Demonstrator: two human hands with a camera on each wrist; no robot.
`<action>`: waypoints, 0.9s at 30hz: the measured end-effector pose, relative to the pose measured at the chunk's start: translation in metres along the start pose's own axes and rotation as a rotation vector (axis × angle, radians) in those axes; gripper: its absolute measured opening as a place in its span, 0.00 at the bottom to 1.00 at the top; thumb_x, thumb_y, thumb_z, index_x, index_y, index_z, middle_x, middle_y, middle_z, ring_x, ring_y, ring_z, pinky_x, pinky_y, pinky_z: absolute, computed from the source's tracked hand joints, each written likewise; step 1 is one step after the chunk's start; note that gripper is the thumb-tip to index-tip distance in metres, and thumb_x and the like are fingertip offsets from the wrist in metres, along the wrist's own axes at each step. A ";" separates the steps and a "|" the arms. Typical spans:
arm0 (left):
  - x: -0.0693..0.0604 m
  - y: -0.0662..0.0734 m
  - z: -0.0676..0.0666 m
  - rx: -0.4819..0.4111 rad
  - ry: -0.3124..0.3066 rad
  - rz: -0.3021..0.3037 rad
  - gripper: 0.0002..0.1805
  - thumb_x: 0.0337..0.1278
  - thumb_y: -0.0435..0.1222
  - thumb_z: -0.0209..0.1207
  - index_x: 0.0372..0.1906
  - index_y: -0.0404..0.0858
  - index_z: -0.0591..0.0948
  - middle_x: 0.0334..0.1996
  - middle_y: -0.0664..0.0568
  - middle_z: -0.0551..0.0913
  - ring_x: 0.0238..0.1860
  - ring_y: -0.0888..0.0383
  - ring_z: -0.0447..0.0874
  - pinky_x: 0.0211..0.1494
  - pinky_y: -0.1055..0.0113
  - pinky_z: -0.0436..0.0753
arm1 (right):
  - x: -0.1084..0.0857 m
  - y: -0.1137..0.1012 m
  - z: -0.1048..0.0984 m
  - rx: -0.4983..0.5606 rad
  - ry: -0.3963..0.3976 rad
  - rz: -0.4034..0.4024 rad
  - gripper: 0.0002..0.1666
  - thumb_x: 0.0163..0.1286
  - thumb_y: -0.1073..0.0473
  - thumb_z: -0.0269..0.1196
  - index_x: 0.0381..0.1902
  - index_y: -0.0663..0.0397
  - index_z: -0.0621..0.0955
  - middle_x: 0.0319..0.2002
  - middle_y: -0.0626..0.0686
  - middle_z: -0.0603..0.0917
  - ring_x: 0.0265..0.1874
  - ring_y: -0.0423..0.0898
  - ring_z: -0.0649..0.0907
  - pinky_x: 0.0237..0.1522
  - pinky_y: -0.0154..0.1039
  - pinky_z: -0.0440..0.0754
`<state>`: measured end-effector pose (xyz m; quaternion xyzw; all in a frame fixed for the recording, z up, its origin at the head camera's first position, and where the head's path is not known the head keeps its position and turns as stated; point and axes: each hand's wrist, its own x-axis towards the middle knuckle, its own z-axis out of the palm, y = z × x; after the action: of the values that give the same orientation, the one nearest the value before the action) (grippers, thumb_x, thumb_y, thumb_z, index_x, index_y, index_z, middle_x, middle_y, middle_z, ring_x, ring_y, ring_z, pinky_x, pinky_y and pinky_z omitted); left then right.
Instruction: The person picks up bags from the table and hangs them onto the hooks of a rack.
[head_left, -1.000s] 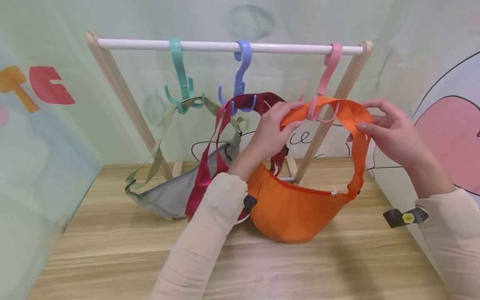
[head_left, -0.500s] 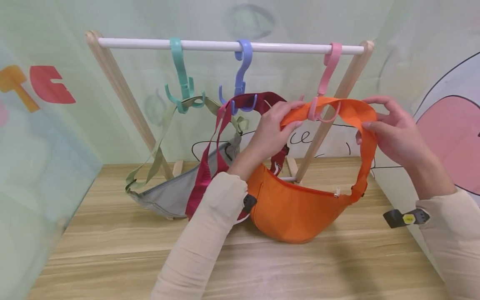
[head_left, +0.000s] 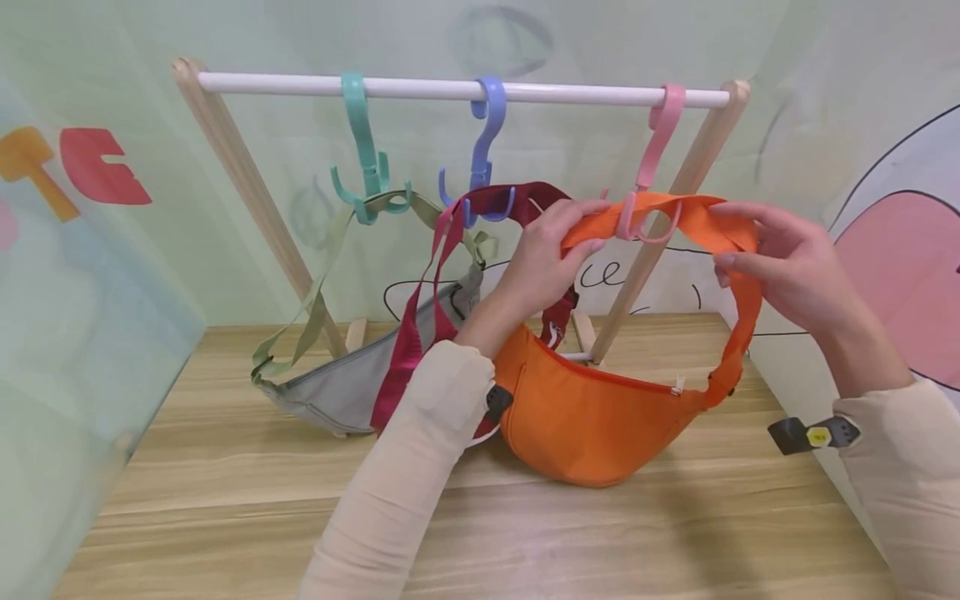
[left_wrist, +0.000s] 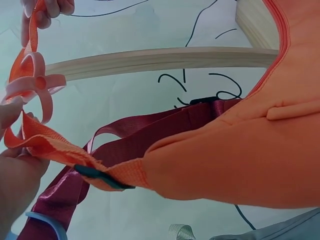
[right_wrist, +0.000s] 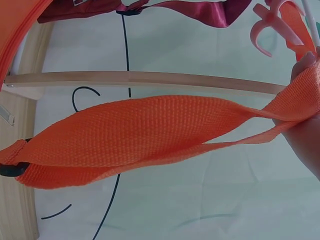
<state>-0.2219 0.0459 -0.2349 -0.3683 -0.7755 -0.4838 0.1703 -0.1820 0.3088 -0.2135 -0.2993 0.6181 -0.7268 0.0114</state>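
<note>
An orange waist bag (head_left: 592, 417) hangs by its strap (head_left: 697, 218) over the prongs of a pink hook (head_left: 660, 142) at the rail's right. My left hand (head_left: 546, 254) pinches the strap just left of that hook, thumb below and fingers above. To the right of the hook, my right hand (head_left: 795, 262) grips the strap between thumb and fingers. In the right wrist view the doubled orange webbing (right_wrist: 145, 132) runs from the right hand down to a black buckle (right_wrist: 15, 169). The left wrist view shows the left fingers (left_wrist: 20, 150) on the strap close to the pink prongs.
A dark red bag's strap (head_left: 487, 200) hangs from a blue hook (head_left: 487, 133), and a grey bag (head_left: 337, 387) from a green hook (head_left: 360, 133). All hooks ride on a white rail (head_left: 420, 87) with wooden legs above a wood-grain tabletop (head_left: 225, 517).
My right hand has shifted slightly right, drawing its side of the orange strap outward, and its grip has moved a little on the webbing. The left hand stays in place.
</note>
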 end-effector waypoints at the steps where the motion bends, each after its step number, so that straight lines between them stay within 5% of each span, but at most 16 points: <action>1: 0.000 0.000 0.000 0.001 -0.001 0.001 0.20 0.59 0.31 0.56 0.57 0.35 0.73 0.50 0.44 0.74 0.47 0.55 0.72 0.50 0.75 0.71 | 0.000 0.000 0.000 -0.003 0.009 0.005 0.26 0.58 0.87 0.46 0.56 0.74 0.68 0.33 0.60 0.75 0.23 0.49 0.78 0.27 0.35 0.78; 9: 0.003 0.003 0.002 -0.008 -0.012 0.006 0.21 0.57 0.31 0.57 0.57 0.35 0.73 0.57 0.45 0.72 0.52 0.55 0.72 0.53 0.75 0.70 | 0.000 0.000 0.000 0.036 0.033 0.038 0.28 0.57 0.88 0.46 0.56 0.73 0.67 0.31 0.60 0.76 0.23 0.49 0.78 0.25 0.34 0.78; 27: 0.007 0.005 0.007 -0.027 -0.047 -0.013 0.22 0.58 0.32 0.57 0.58 0.35 0.72 0.59 0.47 0.71 0.54 0.56 0.71 0.54 0.76 0.70 | -0.007 -0.001 0.001 -0.078 0.125 0.174 0.25 0.59 0.82 0.52 0.54 0.65 0.71 0.27 0.56 0.79 0.22 0.46 0.79 0.26 0.32 0.79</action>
<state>-0.2221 0.0562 -0.2309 -0.3769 -0.7749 -0.4866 0.1441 -0.1756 0.3106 -0.2156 -0.1988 0.6690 -0.7158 0.0241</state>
